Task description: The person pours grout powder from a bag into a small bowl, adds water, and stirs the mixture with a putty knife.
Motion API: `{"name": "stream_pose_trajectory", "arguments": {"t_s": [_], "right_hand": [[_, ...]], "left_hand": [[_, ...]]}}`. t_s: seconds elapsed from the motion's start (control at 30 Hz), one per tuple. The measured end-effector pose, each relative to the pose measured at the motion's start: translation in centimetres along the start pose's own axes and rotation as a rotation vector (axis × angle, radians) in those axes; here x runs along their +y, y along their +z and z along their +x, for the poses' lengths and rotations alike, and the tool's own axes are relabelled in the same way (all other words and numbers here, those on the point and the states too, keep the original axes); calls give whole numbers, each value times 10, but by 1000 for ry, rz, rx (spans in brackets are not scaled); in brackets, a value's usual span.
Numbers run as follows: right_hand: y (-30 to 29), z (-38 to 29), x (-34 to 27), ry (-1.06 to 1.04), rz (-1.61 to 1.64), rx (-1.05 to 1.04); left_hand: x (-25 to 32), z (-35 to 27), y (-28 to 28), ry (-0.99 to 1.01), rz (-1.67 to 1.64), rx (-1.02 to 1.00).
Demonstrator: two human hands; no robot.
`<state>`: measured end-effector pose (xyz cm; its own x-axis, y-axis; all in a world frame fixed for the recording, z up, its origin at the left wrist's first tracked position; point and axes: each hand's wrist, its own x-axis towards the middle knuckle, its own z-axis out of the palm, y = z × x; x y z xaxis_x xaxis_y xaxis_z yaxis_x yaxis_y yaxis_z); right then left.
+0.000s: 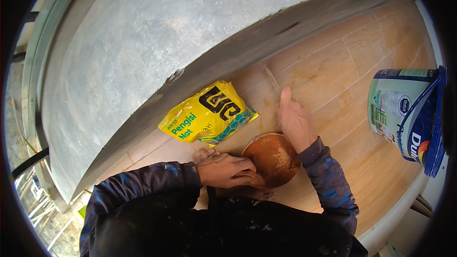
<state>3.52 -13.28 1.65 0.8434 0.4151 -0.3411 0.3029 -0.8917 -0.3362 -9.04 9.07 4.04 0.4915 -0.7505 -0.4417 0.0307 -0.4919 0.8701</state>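
Note:
My left hand (pixel 228 170) reaches over the near left rim of a round bowl (pixel 276 160), its bent fingertips inside. The bowl holds brown-orange matter with a paler, drier patch. Something tan lies by those fingertips; whether they pinch it or grip the rim is unclear. Past the bowl's far right side, my right hand (pixel 296 123) stretches its index finger down to the wood-look tile floor (pixel 328 110), close to a pale tile joint (pixel 272 77). Its other fingers curl under, and nothing shows in it. Left of it lies a yellow bag of tile grout (pixel 210 112), partly crumpled.
A grey concrete slab (pixel 153 35) with a chipped edge overhangs the far side of the floor. At right a Dulux paint bucket (pixel 403 114) shows its blue rim and handle. A bare foot (pixel 206 154) is beside my left wrist. Brown smears mark several tiles.

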Motion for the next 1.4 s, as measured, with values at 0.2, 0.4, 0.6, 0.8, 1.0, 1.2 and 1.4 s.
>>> {"name": "stream_pose_trajectory", "arguments": {"t_s": [0.2, 0.4, 0.6, 0.8, 1.0, 1.2, 1.4], "right_hand": [[30, -24, 22, 31, 144, 148], [26, 8, 26, -67, 90, 148], [18, 18, 15, -40, 94, 147], [13, 16, 7, -40, 111, 117], [10, 18, -8, -4, 9, 35], [7, 15, -16, 43, -21, 45], [5, -7, 1, -14, 39, 67]], "left_hand": [[1, 6, 8, 139, -79, 142], [-3, 8, 13, 62, -351, 257], [-3, 8, 9, 104, -278, 241], [-8, 9, 13, 100, -318, 240], [-9, 13, 14, 117, -308, 252], [-5, 17, 9, 115, -217, 217], [-12, 16, 21, 192, -136, 283]]}}
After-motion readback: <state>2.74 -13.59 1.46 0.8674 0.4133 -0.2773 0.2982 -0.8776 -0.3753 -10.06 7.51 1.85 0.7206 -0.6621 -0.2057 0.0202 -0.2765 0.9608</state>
